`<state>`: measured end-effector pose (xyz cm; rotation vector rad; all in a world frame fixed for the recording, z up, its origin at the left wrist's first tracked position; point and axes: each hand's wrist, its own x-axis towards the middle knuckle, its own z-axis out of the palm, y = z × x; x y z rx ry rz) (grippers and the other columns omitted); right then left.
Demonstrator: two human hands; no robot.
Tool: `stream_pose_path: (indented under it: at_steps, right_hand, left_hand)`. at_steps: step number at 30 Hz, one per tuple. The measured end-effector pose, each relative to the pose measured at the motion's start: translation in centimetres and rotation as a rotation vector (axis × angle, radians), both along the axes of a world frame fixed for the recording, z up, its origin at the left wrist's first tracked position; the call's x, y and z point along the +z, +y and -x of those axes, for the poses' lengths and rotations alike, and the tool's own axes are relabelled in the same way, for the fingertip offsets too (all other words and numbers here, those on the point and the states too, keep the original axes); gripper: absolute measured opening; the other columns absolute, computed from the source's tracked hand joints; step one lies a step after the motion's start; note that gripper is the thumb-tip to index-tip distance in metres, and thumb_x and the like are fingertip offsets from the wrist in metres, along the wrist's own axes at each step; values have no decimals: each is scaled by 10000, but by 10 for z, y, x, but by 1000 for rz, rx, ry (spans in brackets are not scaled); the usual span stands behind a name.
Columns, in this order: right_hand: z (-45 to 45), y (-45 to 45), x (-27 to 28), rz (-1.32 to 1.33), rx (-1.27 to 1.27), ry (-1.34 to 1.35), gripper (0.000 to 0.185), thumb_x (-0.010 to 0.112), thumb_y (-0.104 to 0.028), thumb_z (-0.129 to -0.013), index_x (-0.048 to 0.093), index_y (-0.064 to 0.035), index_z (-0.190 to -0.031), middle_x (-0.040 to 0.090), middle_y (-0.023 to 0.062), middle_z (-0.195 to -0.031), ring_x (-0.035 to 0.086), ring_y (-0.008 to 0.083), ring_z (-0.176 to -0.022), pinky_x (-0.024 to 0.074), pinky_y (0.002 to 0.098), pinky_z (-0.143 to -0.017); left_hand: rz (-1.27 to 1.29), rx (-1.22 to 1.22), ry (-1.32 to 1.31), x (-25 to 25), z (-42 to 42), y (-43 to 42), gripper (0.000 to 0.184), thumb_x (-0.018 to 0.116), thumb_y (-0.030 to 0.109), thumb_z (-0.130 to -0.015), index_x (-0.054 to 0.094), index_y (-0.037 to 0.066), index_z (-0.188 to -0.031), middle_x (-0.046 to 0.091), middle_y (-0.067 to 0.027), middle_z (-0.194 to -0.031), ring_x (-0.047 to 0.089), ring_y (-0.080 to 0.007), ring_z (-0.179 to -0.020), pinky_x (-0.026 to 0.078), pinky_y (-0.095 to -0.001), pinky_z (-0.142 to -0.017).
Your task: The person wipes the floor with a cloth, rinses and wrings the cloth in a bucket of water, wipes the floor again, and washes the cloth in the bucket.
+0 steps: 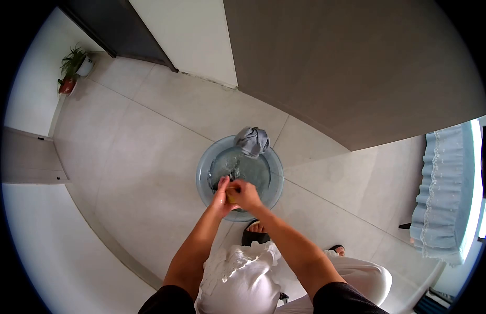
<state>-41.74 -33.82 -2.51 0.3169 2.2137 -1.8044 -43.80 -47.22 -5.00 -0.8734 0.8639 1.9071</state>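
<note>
Both my hands meet over the near side of a blue-grey plastic basin (202,166) that has water in it. My right hand (246,194) is curled around a small yellow piece (232,197) that looks like a bar of soap. Pressed against it from the left is my left hand (220,200), thumb up and the other fingers mostly hidden. A dark patch, perhaps wet cloth, shows beside the left fingers; I cannot make out what it is. A bunched grey cloth (252,141) hangs over the far rim, partly inside the basin.
The basin stands on a pale tiled floor (143,152) just in front of my feet. A large brown panel (353,68) rises beyond it to the right. Potted plants (73,68) stand far left. A frilled light-blue cover (442,193) hangs at the right.
</note>
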Motion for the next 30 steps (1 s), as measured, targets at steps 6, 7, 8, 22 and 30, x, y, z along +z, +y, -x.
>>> stream_pose_path:
  at_steps: [6,7,8,22,30]
  right_hand:
    - [-6,-33,84,60,240,480,182,635,-175,-837,599,-3,-789,634,155,-755,615,341,-701,472,380,-653]
    - [-6,-35,89,41,300,481,211,643,-207,-838,596,-10,-777,636,145,-750,617,335,-698,471,384,-648]
    - [-7,-36,91,20,359,482,241,651,-239,-838,593,-17,-766,637,135,-745,620,329,-696,469,388,-643]
    - [20,34,26,-885,219,132,238,557,-333,-884,617,-108,-936,653,108,-938,656,285,-807,533,387,-589]
    - [-10,32,-18,-1160,236,21,421,687,-222,-758,577,-121,-1151,635,140,-1053,626,284,-950,530,379,-788]
  left_hand:
    - [57,287,958,-40,-18,-8,398,570,268,-925,479,71,-1259,455,-88,-1318,487,-227,-1167,455,-385,-961]
    - [54,345,1064,-31,-23,-2,393,558,217,-935,469,45,-1277,452,-94,-1323,486,-249,-1173,451,-387,-972]
    - [19,301,1095,-25,-23,-5,363,526,213,-949,479,56,-1273,464,-100,-1310,478,-263,-1194,448,-384,-975]
    - [195,90,174,4,-14,8,359,512,352,-936,435,181,-1243,436,-71,-1343,484,-319,-1177,409,-567,-928]
    - [278,-234,45,55,-8,22,934,609,471,-858,-83,358,-1475,-123,-27,-1558,-38,-500,-1373,272,-685,-983]
